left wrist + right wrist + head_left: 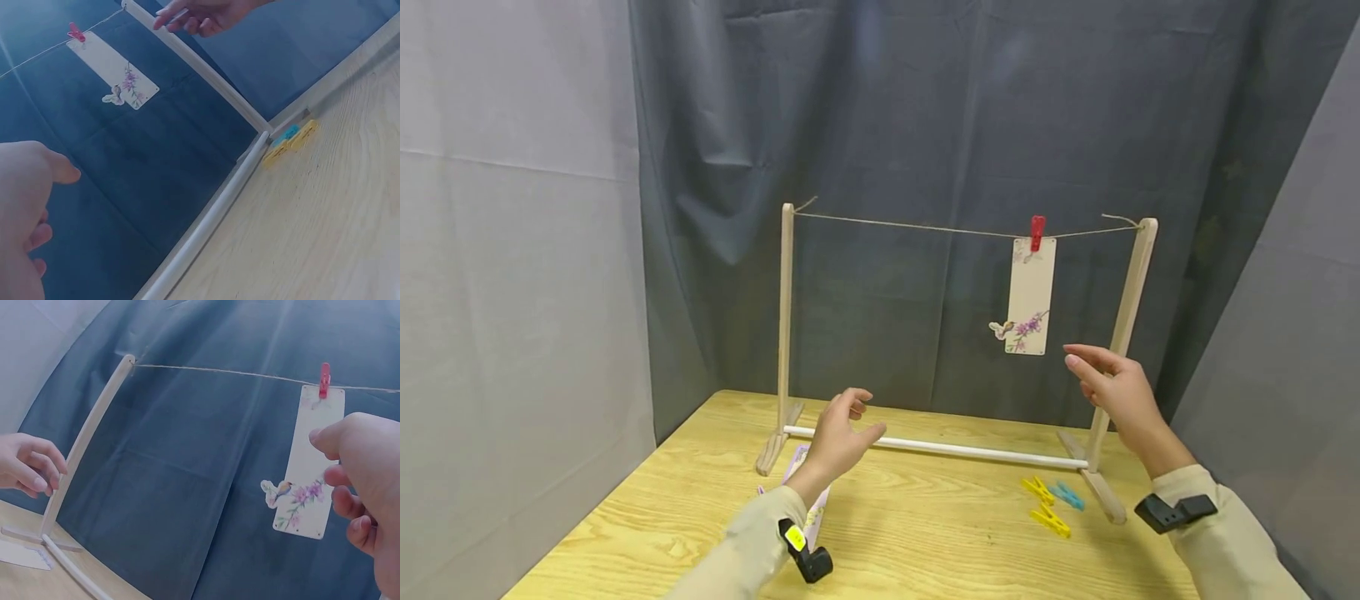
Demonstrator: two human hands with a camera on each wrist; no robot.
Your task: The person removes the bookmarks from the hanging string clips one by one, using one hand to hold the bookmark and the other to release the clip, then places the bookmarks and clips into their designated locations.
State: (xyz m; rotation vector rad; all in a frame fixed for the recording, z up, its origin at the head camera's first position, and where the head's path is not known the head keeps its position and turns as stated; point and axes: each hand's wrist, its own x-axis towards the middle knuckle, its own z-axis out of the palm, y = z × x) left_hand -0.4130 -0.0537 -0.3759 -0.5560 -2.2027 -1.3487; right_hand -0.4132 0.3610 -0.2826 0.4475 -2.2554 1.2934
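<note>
Both hands are up in the air over the table (pixel 925 533), and neither one holds anything. The left hand (pixel 838 437) hovers low near the left post of the wooden rack (pixel 786 317), fingers loosely curled with the thumb sticking out, touching nothing. The right hand (pixel 1116 392) floats higher, just in front of the rack's right post, fingers relaxed and lightly bent, the thumb apart from them, also empty.

Just left of that right hand hangs the card (pixel 1030 296), a pale strip printed with a bird and purple blossoms, near the fingertips but not touching them. A red clothespin (pixel 1037 232) clamps its top edge to the string (pixel 910 225) stretched between the posts, toward the right end.

Down on the table, two yellow clothespins (pixel 1043 504) and a blue clothespin (pixel 1069 496) lie together by the rack's right foot. Another card (pixel 808 492) lies flat under the left forearm, partly hidden.
</note>
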